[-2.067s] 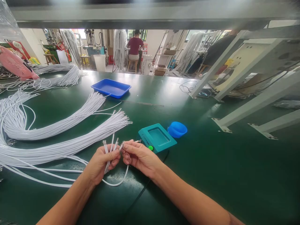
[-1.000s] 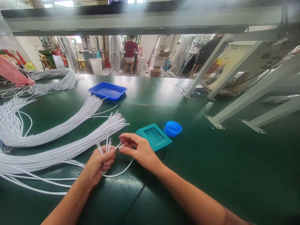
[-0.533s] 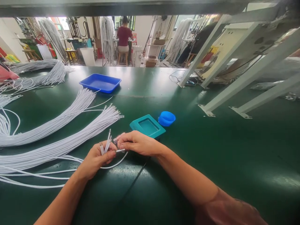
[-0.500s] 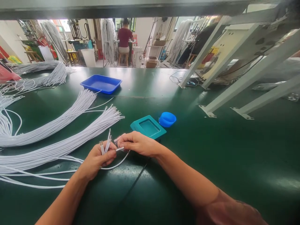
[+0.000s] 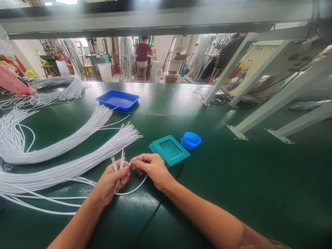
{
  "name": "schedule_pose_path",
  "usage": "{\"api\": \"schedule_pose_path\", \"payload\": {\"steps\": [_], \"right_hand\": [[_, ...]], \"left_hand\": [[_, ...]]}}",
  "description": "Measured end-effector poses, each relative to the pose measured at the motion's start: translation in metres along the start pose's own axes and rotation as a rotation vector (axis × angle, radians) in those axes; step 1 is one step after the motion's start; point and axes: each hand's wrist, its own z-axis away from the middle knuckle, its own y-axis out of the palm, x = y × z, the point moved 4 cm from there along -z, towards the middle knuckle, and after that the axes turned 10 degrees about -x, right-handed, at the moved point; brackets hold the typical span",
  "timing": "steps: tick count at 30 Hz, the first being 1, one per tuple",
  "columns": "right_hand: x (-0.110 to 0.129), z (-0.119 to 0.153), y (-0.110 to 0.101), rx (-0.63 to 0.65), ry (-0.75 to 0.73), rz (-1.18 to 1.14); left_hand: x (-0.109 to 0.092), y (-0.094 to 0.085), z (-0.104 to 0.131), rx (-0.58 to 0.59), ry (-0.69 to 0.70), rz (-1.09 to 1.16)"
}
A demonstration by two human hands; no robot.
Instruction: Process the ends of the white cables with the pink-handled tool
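Note:
My left hand [image 5: 113,180] is closed around several white cables [image 5: 121,166], whose bare tips stick up past the fingers. Pinched between the thumb and fingers of my right hand [image 5: 153,169] is the tip of one white cable [image 5: 131,162], which runs over from the left hand. A loose white cable [image 5: 135,190] curves below both hands. Just beyond the right hand lies a teal tray [image 5: 170,149] with a recessed square, and a small green thing [image 5: 164,162] peeks out by its near edge. Next to it stands a blue cup [image 5: 191,140].
Two thick bundles of white cable [image 5: 77,160] spread over the left of the green table [image 5: 233,193]. A blue tray [image 5: 118,100] lies farther back. Metal legs [image 5: 259,114] stand at right, and a beam [image 5: 155,26] crosses overhead. A seated person [image 5: 143,53] works in the background.
The view has tilted up, so things sit lower and slightly right. My right fingers have shifted from around the cable end to a pinch at its tip, close to the left thumb.

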Motion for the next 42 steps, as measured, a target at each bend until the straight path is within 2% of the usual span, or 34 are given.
{"api": "schedule_pose_path", "payload": {"steps": [2,4,6,7,8,9,12,14,16,18,20,21,24,26,27,30,32,38,42], "right_hand": [[0.001,0.002,-0.001,-0.096,-0.103,0.117],[0.008,0.006,-0.001,-0.181,-0.308,0.290],[0.017,0.010,0.000,-0.231,-0.499,0.410],[0.019,0.011,0.000,-0.240,-0.530,0.419],[0.019,0.011,0.000,-0.232,-0.501,0.383],[0.017,0.009,0.000,-0.208,-0.411,0.303],[0.001,0.003,0.005,-0.048,0.033,-0.089],[-0.007,0.002,0.011,0.076,0.272,-0.298],[-0.010,0.002,0.013,0.160,0.393,-0.375],[-0.011,0.003,0.013,0.216,0.440,-0.370],[-0.010,0.005,0.011,0.211,0.385,-0.309],[-0.007,0.005,0.009,0.173,0.297,-0.247],[0.010,0.007,0.000,-0.031,-0.112,0.047],[0.018,0.008,-0.002,-0.077,-0.254,0.172],[0.019,0.008,-0.001,-0.054,-0.241,0.167],[0.016,0.004,0.002,0.054,-0.044,0.019],[0.015,0.002,0.002,0.058,0.030,-0.045],[0.012,0.002,0.004,0.024,0.019,-0.066],[0.011,0.002,0.003,-0.007,0.009,-0.031]], "left_hand": [[0.000,0.001,0.000,-0.022,0.015,0.010],[0.000,0.001,0.000,-0.055,0.024,0.014],[0.001,0.000,0.000,-0.075,0.030,0.021],[0.001,-0.001,0.000,-0.075,0.035,0.026],[0.002,-0.002,0.000,-0.072,0.043,0.031],[0.002,-0.002,-0.001,-0.068,0.058,0.030],[0.000,-0.005,-0.002,-0.063,0.131,0.010],[-0.002,-0.006,-0.002,-0.034,0.177,0.018],[-0.003,-0.004,-0.002,0.042,0.186,0.027],[-0.004,-0.002,-0.001,0.125,0.177,0.020],[-0.003,-0.002,0.000,0.157,0.166,0.024],[-0.002,-0.003,0.000,0.149,0.158,0.037],[-0.001,-0.004,-0.002,0.082,0.118,0.094],[-0.001,-0.005,-0.003,0.041,0.105,0.117],[-0.002,-0.005,-0.003,0.025,0.107,0.119],[-0.004,-0.004,-0.002,-0.009,0.115,0.108],[-0.005,-0.003,-0.001,-0.015,0.111,0.096],[-0.005,-0.003,-0.001,-0.030,0.120,0.070],[-0.002,-0.007,-0.003,-0.080,0.063,0.099]]}}
